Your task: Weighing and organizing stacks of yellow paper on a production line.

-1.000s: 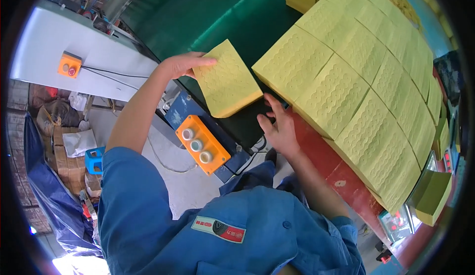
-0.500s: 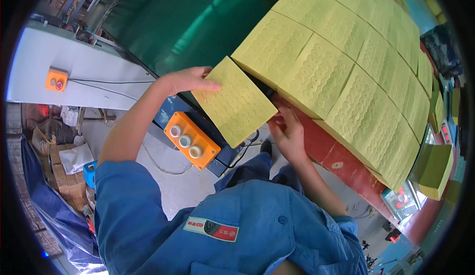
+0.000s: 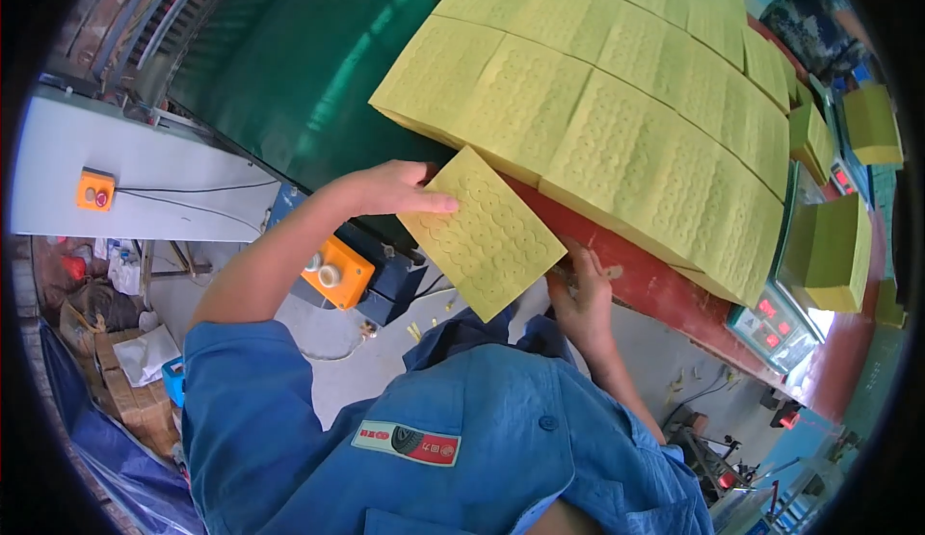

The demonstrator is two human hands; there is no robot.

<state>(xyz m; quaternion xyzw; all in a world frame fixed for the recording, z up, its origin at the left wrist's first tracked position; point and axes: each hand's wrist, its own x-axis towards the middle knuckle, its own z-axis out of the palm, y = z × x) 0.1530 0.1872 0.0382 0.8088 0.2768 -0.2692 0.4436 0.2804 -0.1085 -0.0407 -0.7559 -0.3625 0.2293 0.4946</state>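
Observation:
Between my hands is a stack of yellow paper (image 3: 487, 246), its top marked with rows of wavy cuts and small holes. My left hand (image 3: 400, 193) grips its left corner, thumb on top and the other fingers hidden beneath. My right hand (image 3: 584, 304) is closed at the opposite corner, fingertips against the edge. Just beyond the held stack, many similar paper stacks (image 3: 530, 92) stand packed in rows on a red table (image 3: 646, 270). A green conveyor belt (image 3: 289, 63) lies at the far left.
An orange button box (image 3: 345, 273) sits beneath my left forearm. Digital scales (image 3: 779, 328) stand at the right, with a yellow paper block (image 3: 840, 254) beside them. An orange switch box (image 3: 95, 190) is mounted on the white panel (image 3: 178, 193). Cardboard boxes (image 3: 130, 381) lie lower left.
My view has shifted rightward, so the belt, button box and packed rows appear farther left. The held stack has moved slightly right and nearer, still between both hands.

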